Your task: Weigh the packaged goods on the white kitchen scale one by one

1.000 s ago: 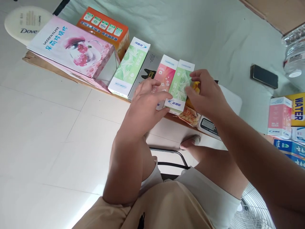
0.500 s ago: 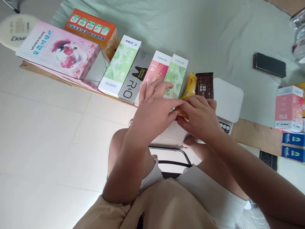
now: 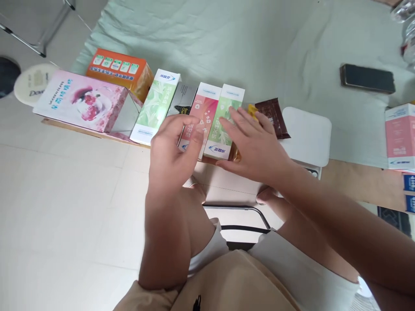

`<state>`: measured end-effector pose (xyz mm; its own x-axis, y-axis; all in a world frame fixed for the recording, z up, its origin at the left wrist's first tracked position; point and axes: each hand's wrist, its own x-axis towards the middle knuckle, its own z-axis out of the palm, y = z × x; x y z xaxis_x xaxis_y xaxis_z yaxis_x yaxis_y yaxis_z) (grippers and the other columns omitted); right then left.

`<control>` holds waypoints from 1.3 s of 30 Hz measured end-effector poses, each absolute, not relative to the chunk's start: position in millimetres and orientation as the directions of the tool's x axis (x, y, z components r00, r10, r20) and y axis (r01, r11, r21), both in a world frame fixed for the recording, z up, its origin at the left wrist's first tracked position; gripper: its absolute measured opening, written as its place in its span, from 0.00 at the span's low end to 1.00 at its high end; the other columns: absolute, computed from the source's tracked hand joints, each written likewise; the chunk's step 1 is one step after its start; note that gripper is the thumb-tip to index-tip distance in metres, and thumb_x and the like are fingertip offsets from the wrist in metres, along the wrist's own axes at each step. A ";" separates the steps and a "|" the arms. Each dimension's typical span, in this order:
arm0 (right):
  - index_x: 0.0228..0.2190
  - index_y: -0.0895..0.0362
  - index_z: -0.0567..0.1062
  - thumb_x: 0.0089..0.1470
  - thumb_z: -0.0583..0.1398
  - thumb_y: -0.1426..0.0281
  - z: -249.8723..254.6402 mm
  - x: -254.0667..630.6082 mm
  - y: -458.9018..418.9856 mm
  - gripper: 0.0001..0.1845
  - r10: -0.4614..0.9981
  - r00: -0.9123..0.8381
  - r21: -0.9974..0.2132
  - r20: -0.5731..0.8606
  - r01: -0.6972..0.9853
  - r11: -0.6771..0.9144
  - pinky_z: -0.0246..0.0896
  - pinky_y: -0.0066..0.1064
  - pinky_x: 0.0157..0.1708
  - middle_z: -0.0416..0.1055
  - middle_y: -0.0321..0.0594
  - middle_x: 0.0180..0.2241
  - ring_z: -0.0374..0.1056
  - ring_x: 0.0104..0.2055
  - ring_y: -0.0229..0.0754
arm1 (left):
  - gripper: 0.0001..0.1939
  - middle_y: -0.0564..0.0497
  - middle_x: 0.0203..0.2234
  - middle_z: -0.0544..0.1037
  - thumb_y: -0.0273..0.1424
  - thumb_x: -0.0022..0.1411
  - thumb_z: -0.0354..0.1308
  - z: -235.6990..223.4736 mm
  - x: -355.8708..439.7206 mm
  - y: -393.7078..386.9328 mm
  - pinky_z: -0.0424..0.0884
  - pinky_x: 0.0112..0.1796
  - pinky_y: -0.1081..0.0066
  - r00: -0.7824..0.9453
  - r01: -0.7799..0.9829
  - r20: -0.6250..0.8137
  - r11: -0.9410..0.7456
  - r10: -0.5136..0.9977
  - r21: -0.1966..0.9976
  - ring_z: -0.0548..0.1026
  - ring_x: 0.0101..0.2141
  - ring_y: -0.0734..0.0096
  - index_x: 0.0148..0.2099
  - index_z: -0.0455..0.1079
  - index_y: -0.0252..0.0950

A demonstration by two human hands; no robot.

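Observation:
My left hand [image 3: 175, 151] hovers over or rests on the near end of a grey toothpaste box [image 3: 185, 97], its thumb and forefinger curved apart; whether it touches is unclear. Beside its thumb stands a pink toothpaste box [image 3: 202, 112]. My right hand [image 3: 254, 144] spreads its fingers over a yellow packet [image 3: 252, 111], mostly hidden below it. Its fingertips reach the right side of a green-and-white toothpaste box [image 3: 223, 125]. Just beyond that hand lies a tilted dark brown snack packet [image 3: 274, 116].
Leftward stand another green box [image 3: 157, 106], a pink cup box [image 3: 81, 101], an orange box [image 3: 118, 67] and a Dove container [image 3: 34, 84]. On the right are a white scale [image 3: 306, 136], a black phone [image 3: 368, 78], another pink box [image 3: 400, 136] and blue boxes [image 3: 410, 190].
My hands have parted: the left moved left from the yellow packet to the grey box, while the right opened and spread over the packet. The brown packet has turned askew.

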<state>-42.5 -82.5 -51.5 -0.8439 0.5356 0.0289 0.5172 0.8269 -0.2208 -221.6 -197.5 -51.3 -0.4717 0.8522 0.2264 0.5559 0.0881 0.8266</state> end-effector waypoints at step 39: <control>0.32 0.50 0.75 0.65 0.57 0.63 -42.1 101.7 -75.2 0.10 0.628 -0.141 -0.555 0.765 0.350 0.754 0.60 0.35 0.26 0.74 0.34 0.26 0.69 0.27 0.39 | 0.16 0.49 0.35 0.81 0.41 0.75 0.54 -47.2 -133.4 -159.6 0.70 0.41 0.59 -0.347 0.324 0.599 -0.507 0.722 0.799 0.79 0.39 0.61 0.42 0.82 0.41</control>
<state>101.7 -75.2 -42.1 -0.1410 0.6283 0.7651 0.3502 0.7545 -0.5551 -133.4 -159.6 -47.2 -0.3466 0.7222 0.5986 0.3244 -0.5065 0.7989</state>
